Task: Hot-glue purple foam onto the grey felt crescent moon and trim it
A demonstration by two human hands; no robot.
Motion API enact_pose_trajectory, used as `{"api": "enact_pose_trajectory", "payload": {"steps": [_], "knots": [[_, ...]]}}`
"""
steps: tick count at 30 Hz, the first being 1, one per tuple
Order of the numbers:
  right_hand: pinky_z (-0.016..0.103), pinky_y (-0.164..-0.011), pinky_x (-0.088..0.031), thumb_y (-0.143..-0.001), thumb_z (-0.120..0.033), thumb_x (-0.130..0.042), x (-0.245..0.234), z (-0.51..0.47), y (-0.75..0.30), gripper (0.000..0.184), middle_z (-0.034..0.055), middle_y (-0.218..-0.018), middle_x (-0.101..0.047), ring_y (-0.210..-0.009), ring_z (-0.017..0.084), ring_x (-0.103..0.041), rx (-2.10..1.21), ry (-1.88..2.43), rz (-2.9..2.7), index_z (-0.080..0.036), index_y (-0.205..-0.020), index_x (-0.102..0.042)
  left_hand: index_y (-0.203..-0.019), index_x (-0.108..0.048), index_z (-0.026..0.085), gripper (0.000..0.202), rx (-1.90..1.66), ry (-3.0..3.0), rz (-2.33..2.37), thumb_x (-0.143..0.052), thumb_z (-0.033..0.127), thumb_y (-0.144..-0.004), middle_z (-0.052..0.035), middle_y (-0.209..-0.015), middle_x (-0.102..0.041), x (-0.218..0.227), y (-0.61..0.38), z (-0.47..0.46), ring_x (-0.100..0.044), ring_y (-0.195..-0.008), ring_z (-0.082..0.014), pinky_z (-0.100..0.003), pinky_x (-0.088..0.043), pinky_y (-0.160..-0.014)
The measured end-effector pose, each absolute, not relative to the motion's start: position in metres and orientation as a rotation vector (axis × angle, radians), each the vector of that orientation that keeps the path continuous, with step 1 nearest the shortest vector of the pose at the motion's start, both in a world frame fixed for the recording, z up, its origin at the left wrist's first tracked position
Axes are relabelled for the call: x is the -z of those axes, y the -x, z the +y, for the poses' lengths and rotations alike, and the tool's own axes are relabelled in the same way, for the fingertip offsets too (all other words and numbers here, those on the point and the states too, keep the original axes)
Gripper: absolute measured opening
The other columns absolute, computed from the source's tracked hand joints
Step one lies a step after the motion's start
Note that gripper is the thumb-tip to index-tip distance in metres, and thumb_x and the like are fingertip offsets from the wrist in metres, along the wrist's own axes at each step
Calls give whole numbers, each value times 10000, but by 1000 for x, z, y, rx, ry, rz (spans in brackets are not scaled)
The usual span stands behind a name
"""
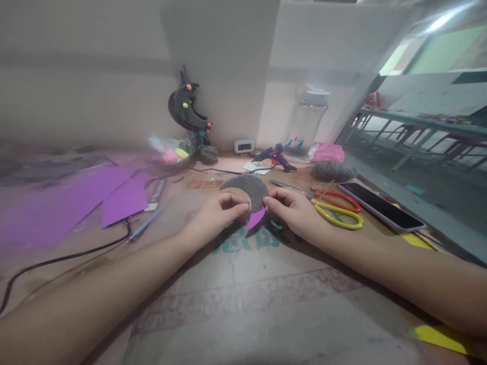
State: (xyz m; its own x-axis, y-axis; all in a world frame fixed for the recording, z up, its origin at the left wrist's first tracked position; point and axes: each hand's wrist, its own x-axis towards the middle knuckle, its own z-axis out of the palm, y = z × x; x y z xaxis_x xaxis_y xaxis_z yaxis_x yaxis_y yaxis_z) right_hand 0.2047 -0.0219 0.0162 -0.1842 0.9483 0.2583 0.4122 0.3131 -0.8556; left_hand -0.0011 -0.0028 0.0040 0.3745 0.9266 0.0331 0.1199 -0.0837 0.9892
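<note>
Left hand [216, 215] and right hand [294, 210] both pinch the grey crescent [247, 186] held between them. Scissors [338, 210] crowd the right hand's outer side; bare cardboard [243, 304] lies open behind the wrists. Fingertips hide the crescent's lower end.

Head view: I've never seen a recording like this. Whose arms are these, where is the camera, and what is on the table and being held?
No machine here: a camera worn on a person's head looks down at their bare hands. The left hand and right hand both pinch a grey yarn-wrapped crescent with a purple tip, over a cardboard-covered table. To the right lie orange-handled scissors, yellow-handled scissors and a dark phone; behind, a purple glue gun and a grey yarn ball; to the left, purple paper sheets.
</note>
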Motion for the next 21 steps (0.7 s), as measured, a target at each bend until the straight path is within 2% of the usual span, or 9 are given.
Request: {"api": "enact_pose_trajectory", "payload": {"steps": [8, 12, 16, 21], "knots": [[262, -557, -349, -845, -446, -573, -17, -22, -205, 281, -27, -647, -493, -591, 119, -436, -813, 1221, -1762, -192, -724, -569, -811, -612, 183, 170, -961, -1505, 971, -728, 277, -729, -12, -821, -659, -3, -1, 1, -613, -733, -136, -264, -475, -713], [269, -588, -363, -846, -446, -572, -16, -21, -205, 278, -24, -660, -506, -615, 127, -452, -799, 1201, -1775, -193, -731, -577, -866, -654, 180, 190, -932, -1549, 964, -701, 340, -774, -18, -837, -672, -5, 0, -2, -624, -745, -148, -270, -480, -719], [267, -594, -364, -851, -425, -563, -16, -20, -206, 265, -25, -659, -508, -617, 127, -452, -753, 1219, -1806, -191, -728, -582, -777, -662, 177, 291, -869, -1630, 988, -616, 454, -853, 1, -722, -642, -7, 2, -4, -573, -671, -136, -264, -444, -677], [264, -599, -363, -847, -390, -560, -18, -22, -204, 239, -21, -657, -519, -627, 128, -455, -686, 1235, -1839, -186, -726, -589, -769, -664, 188, 272, -849, -1670, 994, -633, 450, -837, -4, -755, -639, -7, 1, -4, -565, -709, -147, -262, -434, -672]]}}
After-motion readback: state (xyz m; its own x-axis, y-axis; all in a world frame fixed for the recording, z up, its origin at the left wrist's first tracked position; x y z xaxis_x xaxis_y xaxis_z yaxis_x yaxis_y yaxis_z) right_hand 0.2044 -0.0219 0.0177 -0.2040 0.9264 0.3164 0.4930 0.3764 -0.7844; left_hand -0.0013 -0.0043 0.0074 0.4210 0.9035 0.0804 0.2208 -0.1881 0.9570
